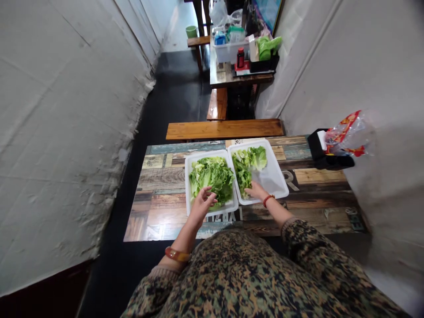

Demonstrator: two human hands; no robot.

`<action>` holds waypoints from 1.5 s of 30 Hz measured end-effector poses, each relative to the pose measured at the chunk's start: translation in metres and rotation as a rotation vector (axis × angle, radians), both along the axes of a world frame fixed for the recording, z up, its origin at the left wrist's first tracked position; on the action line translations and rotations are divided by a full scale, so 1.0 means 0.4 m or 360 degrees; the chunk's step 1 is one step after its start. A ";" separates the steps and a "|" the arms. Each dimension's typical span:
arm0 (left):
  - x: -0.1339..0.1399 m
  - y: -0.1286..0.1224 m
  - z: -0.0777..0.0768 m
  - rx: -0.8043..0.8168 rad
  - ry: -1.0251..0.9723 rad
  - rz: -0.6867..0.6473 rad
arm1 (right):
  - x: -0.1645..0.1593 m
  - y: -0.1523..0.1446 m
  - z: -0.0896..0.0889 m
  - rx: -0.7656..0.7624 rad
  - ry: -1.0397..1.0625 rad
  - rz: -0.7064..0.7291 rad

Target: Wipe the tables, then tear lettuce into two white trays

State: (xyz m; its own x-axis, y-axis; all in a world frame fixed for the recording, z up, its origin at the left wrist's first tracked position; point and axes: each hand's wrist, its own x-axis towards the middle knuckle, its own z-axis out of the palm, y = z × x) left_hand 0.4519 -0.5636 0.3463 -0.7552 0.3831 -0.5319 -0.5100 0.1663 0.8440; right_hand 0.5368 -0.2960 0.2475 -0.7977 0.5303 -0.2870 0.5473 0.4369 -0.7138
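Two white plastic trays stand side by side on the table. Green lettuce leaves (212,174) heap up in the left tray (187,176). In the right tray (280,179), more lettuce (243,170) lies along the left side and the far edge, with bare tray bottom at the right. My left hand (202,203) hovers over the near edge of the left heap, its fingers curved and apart, holding nothing visible. Inside the right tray, my right hand (256,191) reaches to the near end of the lettuce, thumb and fingers spread, fingertips at the leaves.
The patterned wood table (162,185) has a black holder (319,150) with a red and clear plastic bag (346,134) at its right, by the wall. A wooden bench (225,129) stands beyond it. Farther back, another table (228,79) carries bins and a red-capped bottle (240,57).
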 end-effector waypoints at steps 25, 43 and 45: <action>-0.060 -0.095 -0.079 -0.0281 0.0314 0.0034 | -0.018 -0.034 -0.018 0.0414 -0.0222 0.0737; -0.088 -0.048 -0.118 -0.0184 0.0337 0.0224 | -0.053 -0.230 0.175 -0.0616 0.0279 0.0047; -0.081 -0.074 -0.105 -0.0093 0.0240 0.0267 | -0.057 -0.235 0.180 -0.0581 0.0301 0.0114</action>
State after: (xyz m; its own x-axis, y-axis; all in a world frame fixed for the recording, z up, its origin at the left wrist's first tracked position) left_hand 0.4195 -0.5932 0.3042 -0.8783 0.2172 -0.4260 -0.4037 0.1404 0.9040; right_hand 0.5140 -0.3899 0.3193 -0.8856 0.3622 -0.2907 0.3691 0.1687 -0.9140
